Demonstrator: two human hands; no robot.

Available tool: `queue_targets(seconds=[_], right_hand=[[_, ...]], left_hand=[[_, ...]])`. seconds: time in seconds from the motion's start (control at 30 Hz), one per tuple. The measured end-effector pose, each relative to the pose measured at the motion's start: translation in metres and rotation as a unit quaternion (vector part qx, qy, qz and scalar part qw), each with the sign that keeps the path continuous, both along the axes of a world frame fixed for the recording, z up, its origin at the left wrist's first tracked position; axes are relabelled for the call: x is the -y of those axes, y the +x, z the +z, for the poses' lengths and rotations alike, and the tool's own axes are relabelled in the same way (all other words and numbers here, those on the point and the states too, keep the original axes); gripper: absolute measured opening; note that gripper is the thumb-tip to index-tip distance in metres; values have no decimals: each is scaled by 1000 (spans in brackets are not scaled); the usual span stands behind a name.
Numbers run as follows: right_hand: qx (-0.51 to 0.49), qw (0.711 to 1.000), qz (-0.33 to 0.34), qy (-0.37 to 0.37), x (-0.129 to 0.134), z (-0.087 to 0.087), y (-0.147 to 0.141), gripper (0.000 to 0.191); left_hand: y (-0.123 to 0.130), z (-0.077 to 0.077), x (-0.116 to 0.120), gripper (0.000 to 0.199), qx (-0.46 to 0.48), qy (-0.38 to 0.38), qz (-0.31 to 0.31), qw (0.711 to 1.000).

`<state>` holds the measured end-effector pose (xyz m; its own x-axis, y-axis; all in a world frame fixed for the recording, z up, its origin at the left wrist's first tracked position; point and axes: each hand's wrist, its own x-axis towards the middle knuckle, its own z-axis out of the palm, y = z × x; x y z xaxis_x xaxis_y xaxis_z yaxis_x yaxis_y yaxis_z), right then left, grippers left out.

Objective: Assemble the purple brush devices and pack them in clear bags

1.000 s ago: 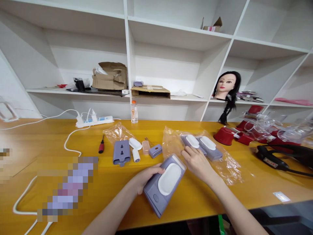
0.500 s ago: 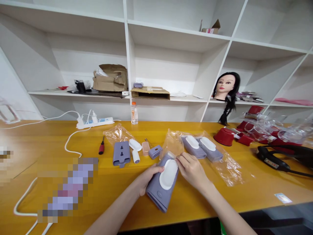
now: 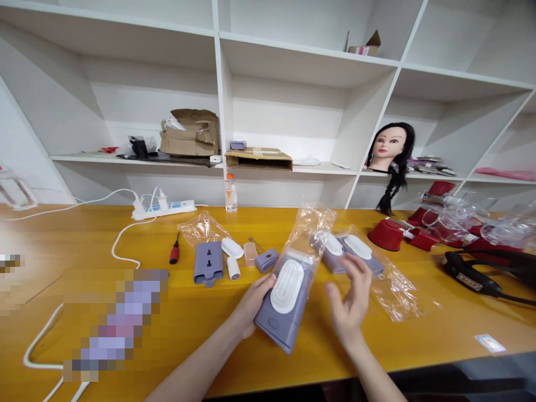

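My left hand [image 3: 253,304] grips the left side of a purple plastic case [image 3: 274,329] with a white oval dish-like part [image 3: 288,286] on its face. A clear plastic bag [image 3: 312,223] sticks out from the case's far end; how far it covers the case is hard to tell. To the right of the case, my right hand [image 3: 350,298] is raised with fingers apart, holding nothing. Just beyond it lie two similar purple cases [image 3: 362,262] with white ovals, partly in clear plastic. My right fingers overlap one of them in view.
Left of the case lie a purple slotted holder [image 3: 208,261], a white cylinder [image 3: 233,268], a small purple box [image 3: 267,259] and a screwdriver [image 3: 174,251]. A power strip [image 3: 167,209] and bottle [image 3: 230,192] stand behind. Red cups [image 3: 385,234] and a black tool [image 3: 464,273] are at right.
My right hand has let go of the far end of the case and moved right, its fingers spreading. The clear bag now stands up past the case. My left hand keeps its hold.
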<state>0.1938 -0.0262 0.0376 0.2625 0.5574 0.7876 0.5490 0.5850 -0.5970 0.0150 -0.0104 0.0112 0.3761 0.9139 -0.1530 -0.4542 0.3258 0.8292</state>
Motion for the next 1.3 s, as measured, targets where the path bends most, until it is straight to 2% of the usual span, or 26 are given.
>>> queue_targets(seconds=[0.03,0.07,0.1,0.13,0.17,0.2,0.27,0.37,0.43,0.5,0.53,0.63,0.7,0.77,0.83,0.97,1.07,1.13,1.3], right_hand=[[-128,989,31,-61,-5,5,-1,42],[-235,957,95,-139,-11,9,-5,44],[-301,907,190,-226,-16,11,-10,47],[-349,858,253,-281,-21,12,-18,49],[-385,820,287,-310,-24,11,-26,45],[-412,795,306,-323,-27,8,-34,38],[-464,771,296,-320,-31,1,-48,26],[-491,756,271,-338,-38,-7,-51,19],[-476,757,262,-363,-46,-7,-41,16],[-455,771,250,-368,-55,-5,-27,13],[-437,779,249,-375,-58,-3,-20,12],[-387,786,269,-400,-57,0,-9,14],[-398,765,281,-422,-46,-1,-11,17],[-419,725,290,-464,-29,-4,-17,21],[-409,694,302,-509,-11,-8,-24,25],[-367,678,341,-539,17,-15,-28,29],[-353,653,371,-558,21,-19,-20,32],[-371,664,362,-539,19,-21,-14,33],[-365,733,307,-485,6,-20,-3,37]], left_hand=[[1,2,1,36,-2,0,3,1000],[3,3,2,36,-4,2,6,1000],[5,4,3,36,-4,7,8,1000],[6,4,4,36,-2,13,13,1000],[7,3,4,37,0,18,21,1000],[7,2,3,39,-2,23,30,999],[6,0,1,44,-17,27,41,999],[-2,0,-2,57,-35,22,20,999],[-10,3,-2,74,-38,41,-49,997],[-17,6,0,101,-66,115,-113,985],[-19,7,1,111,-96,170,-118,974],[-18,8,3,126,-206,308,-36,928],[-14,7,3,128,-242,340,0,909],[-10,7,1,125,-231,346,9,909],[-8,6,0,113,-198,333,12,922],[-4,0,-2,68,-172,285,39,942],[2,-7,0,52,-177,257,80,947],[7,-10,2,51,-180,249,97,947],[12,-13,6,49,-242,322,114,908]])
